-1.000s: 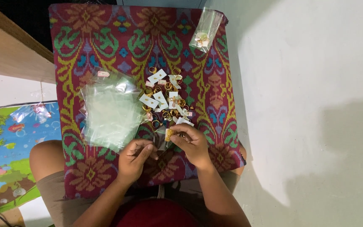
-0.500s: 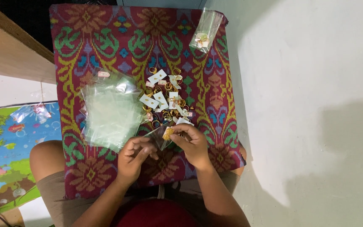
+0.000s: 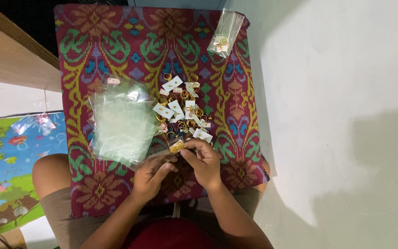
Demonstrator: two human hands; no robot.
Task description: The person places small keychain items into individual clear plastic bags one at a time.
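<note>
Head view: a person sits with a cushion-like lap table covered in maroon, green and yellow patterned cloth (image 3: 116, 50) across the knees
Left hand (image 3: 150, 174): fingers curled narrow, pinching the lower edge of a small clear plastic pouch (image 3: 177, 147) with gold pieces inside
Right hand (image 3: 204, 160): closed on the same pouch from the right, fingertips at its mouth
Where the pouch is: held between both hands, just above the near edge of the cloth, just beside the pile of gold rings and white paper tags (image 3: 183, 107)
Doing it well: judging by the grip, the pouch wants to stay upright with its mouth pinched flat, so that the small gold pieces cannot slide out; a light, even squeeze suits film this thin
Materials: the stack of empty clear plastic bags (image 3: 121, 122) is glossy, slightly milky and slippery; the rings are hard, shiny metal hoops; the tags are flat, matte rectangles
Farther off: a second clear bag holding gold items (image 3: 225, 38) lies at the far right corner, well apart from the hands
Beside the knee: a colourful play mat (image 3: 5, 161) on the floor
</note>
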